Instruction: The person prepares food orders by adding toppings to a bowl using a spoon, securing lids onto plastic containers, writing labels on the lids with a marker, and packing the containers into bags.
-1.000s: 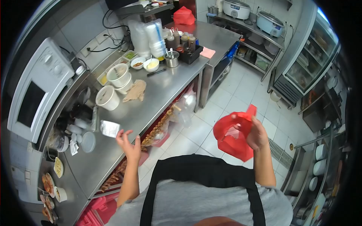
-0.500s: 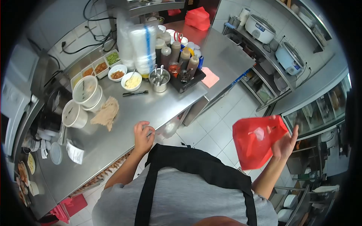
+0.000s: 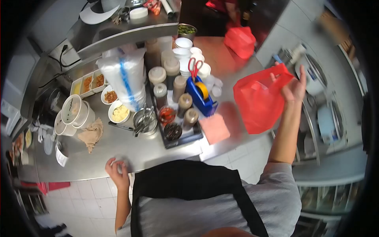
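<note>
A red plastic bag (image 3: 258,102) hangs from my right hand (image 3: 292,89), its handle looped over the fingers. The bag is raised at the right end of the counter, beside a stack of pink paper (image 3: 215,128). My left hand (image 3: 117,169) is at the counter's front edge with fingers loosely bent and apart, and nothing shows in it. Nearest to that hand on the steel counter (image 3: 146,156) are a crumpled beige cloth (image 3: 91,135), a black marker (image 3: 120,126) and a metal pot with spoons (image 3: 145,122).
Sauce bottles (image 3: 184,104) and jars crowd a black tray (image 3: 183,141). Beside it stands a blue tape dispenser (image 3: 201,96) with red scissors (image 3: 195,67). Another tied red bag (image 3: 240,42) sits at the back, near another person's arm (image 3: 232,12). Rice cookers (image 3: 327,122) are at right.
My view and body have turned and moved closer to the counter's right part. My right hand has carried the red bag from over the floor to the counter's right end.
</note>
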Demonstrator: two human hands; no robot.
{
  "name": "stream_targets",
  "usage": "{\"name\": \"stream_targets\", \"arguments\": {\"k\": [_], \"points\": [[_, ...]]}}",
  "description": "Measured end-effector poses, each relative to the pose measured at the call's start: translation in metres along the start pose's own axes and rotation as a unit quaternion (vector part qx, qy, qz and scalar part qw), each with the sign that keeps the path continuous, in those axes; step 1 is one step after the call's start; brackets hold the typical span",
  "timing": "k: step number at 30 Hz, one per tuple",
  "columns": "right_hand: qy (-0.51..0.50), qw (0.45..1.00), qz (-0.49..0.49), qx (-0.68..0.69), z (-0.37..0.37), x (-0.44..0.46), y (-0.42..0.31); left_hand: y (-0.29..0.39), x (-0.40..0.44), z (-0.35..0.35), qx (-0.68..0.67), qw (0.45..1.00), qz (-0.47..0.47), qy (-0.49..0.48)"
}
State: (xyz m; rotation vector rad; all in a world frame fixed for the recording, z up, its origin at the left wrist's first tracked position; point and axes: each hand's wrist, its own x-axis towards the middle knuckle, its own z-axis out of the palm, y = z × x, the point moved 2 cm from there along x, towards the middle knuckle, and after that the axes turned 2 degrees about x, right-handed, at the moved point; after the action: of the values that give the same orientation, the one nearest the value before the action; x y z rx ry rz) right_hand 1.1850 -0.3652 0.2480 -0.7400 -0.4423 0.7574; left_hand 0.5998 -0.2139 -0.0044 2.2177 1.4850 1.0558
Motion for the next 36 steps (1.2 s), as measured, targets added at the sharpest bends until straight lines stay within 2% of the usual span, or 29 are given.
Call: {"name": "stream_targets", "arguments": {"k": [1,3,6,9,12,16,19,20,22,24,25,27,29,30,31,32,33,35,36], "points": [[0.026,1.000,-0.008,-0.007,-0.008,0.036,0.008,0.012,-0.008,0.001,0.031,0.999,-0.027,0.018],[0.046,0.997,0.068,-0.003,-0.034,0.110,0.019,0.038,-0.025,0.006,0.067,0.995,-0.073,0.031],[0.083,0.991,0.108,-0.011,-0.074,0.233,0.039,0.070,-0.043,0.011,0.107,0.987,-0.113,0.045],[0.124,0.989,0.049,-0.072,-0.074,0.318,0.065,0.096,-0.056,0.012,0.134,0.978,-0.151,0.052],[0.142,0.985,0.064,-0.077,-0.092,0.409,0.075,0.114,-0.069,0.008,0.169,0.968,-0.181,0.046],[0.177,0.982,0.056,-0.033,-0.107,0.460,0.097,0.125,-0.084,0.004,0.200,0.956,-0.211,0.044],[0.254,0.958,0.019,-0.129,-0.117,0.486,0.112,0.127,-0.090,0.001,0.208,0.951,-0.225,0.036],[0.248,0.948,-0.003,-0.198,-0.121,0.489,0.116,0.118,-0.098,0.002,0.194,0.954,-0.224,0.036],[0.193,0.897,-0.094,-0.387,-0.117,0.481,0.112,0.107,-0.108,0.004,0.174,0.954,-0.237,0.057],[0.133,0.782,-0.253,-0.554,-0.101,0.452,0.085,0.087,-0.123,0.002,0.183,0.952,-0.243,0.048],[0.125,0.735,-0.338,-0.574,-0.089,0.422,0.060,0.074,-0.133,0.002,0.184,0.947,-0.257,0.054],[0.125,0.717,-0.472,-0.497,-0.013,0.317,0.015,0.038,-0.163,-0.009,0.173,0.927,-0.330,0.035],[0.110,0.673,-0.588,-0.435,0.048,0.212,-0.022,-0.002,-0.191,-0.010,0.141,0.925,-0.353,-0.016],[0.079,0.619,-0.655,-0.426,0.079,0.161,-0.028,-0.018,-0.202,-0.012,0.101,0.925,-0.362,-0.056],[0.070,0.405,-0.801,-0.436,0.096,0.131,-0.030,-0.032,-0.212,-0.014,0.060,0.923,-0.368,-0.099],[0.030,0.602,-0.707,-0.369,0.142,0.048,-0.006,-0.045,-0.220,-0.018,0.031,0.928,-0.332,-0.165],[0.000,0.533,-0.760,-0.372,0.131,0.040,-0.009,-0.056,-0.225,-0.025,0.002,0.928,-0.292,-0.232],[-0.106,0.535,-0.792,-0.274,0.121,0.011,0.007,-0.068,-0.230,-0.049,0.018,0.905,-0.266,-0.331],[-0.184,0.599,-0.761,-0.169,0.121,-0.010,0.032,-0.104,-0.252,-0.043,0.016,0.915,-0.190,-0.356]]}}
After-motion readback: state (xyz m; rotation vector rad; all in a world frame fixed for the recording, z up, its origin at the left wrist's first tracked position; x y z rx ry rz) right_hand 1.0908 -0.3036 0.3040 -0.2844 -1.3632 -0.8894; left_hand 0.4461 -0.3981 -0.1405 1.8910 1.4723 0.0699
